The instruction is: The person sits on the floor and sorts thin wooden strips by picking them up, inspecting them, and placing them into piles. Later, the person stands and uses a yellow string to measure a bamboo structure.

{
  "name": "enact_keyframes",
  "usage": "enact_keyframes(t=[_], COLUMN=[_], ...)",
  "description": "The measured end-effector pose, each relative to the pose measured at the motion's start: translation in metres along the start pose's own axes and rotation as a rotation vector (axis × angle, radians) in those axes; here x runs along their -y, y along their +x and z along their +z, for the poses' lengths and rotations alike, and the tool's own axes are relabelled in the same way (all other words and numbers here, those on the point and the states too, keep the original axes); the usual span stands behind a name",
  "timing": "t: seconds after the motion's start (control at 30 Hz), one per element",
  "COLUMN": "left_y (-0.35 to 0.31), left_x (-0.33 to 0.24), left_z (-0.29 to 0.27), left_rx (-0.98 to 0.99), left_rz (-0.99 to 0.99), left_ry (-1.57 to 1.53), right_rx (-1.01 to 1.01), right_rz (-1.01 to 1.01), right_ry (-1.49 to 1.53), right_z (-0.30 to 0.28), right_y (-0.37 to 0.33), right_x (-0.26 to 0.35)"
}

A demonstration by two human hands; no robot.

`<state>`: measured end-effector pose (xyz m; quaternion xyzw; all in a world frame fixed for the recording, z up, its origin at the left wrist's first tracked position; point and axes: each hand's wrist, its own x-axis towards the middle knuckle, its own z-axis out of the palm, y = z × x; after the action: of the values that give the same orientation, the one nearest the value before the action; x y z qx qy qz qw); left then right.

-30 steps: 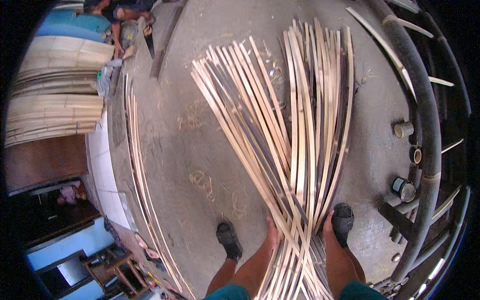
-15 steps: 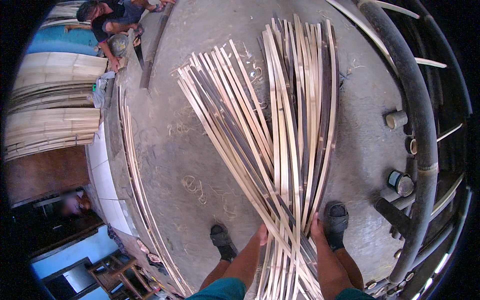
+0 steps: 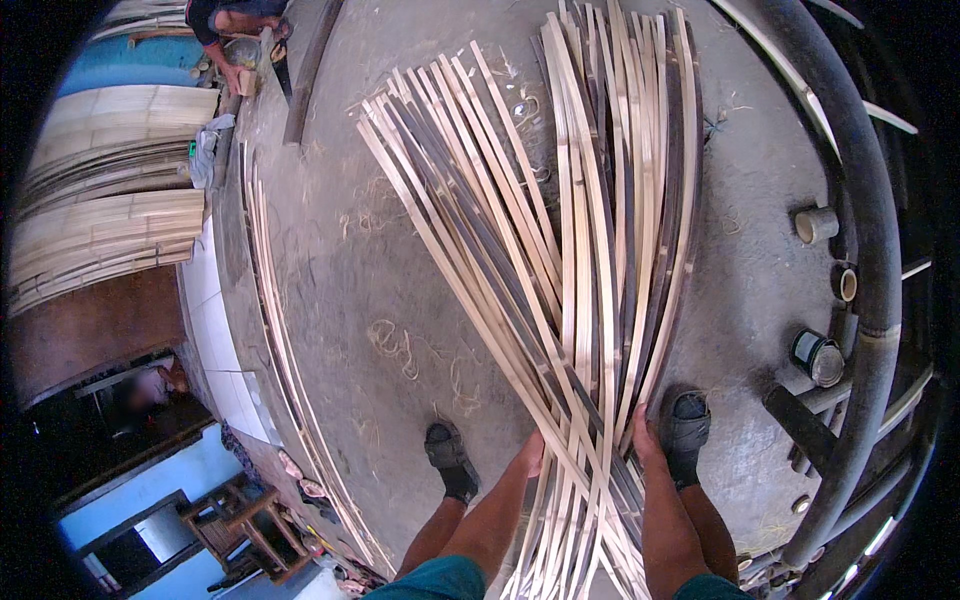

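A big bundle of long bamboo strips (image 3: 582,300), pale on some faces and dark on others, lies between my feet. It fans out into two spread groups at the far end and crosses where I grip it. My left hand (image 3: 534,456) is closed against the bundle's left side, its fingers mostly hidden by the strips. On the right side, my right hand (image 3: 645,434) closes around the edge strips, most of its fingers also out of sight. The near ends of the strips run down between my forearms and splay out.
Dark bamboo poles (image 3: 872,290) line the right side, with a can (image 3: 818,358) and a cut bamboo piece (image 3: 816,226) beside them. Thin strips (image 3: 275,300) lie along the left. Another person's hand (image 3: 238,80) is at the upper left. Curled shavings (image 3: 395,345) litter the floor.
The view has shifted slightly, so the floor things sit a little differently in the picture. Both hands stay on the bundle. The other person's head has left the view at the top.
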<state>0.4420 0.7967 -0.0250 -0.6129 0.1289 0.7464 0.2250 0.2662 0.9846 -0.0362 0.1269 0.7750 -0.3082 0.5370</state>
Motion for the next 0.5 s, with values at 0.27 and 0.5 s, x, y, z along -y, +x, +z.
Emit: enact_keyframes(t=[0.27, 0.5], left_y=[0.034, 0.042], left_x=[0.015, 0.013], left_z=[-0.028, -0.027], left_rx=[0.180, 0.219], left_rz=[0.063, 0.027], left_ry=[0.053, -0.155], right_rx=[0.112, 0.245], right_rz=[0.044, 0.127], right_ry=[0.303, 0.562], right_z=[0.006, 0.008], right_y=[0.012, 0.024], right_x=[-0.022, -0.039])
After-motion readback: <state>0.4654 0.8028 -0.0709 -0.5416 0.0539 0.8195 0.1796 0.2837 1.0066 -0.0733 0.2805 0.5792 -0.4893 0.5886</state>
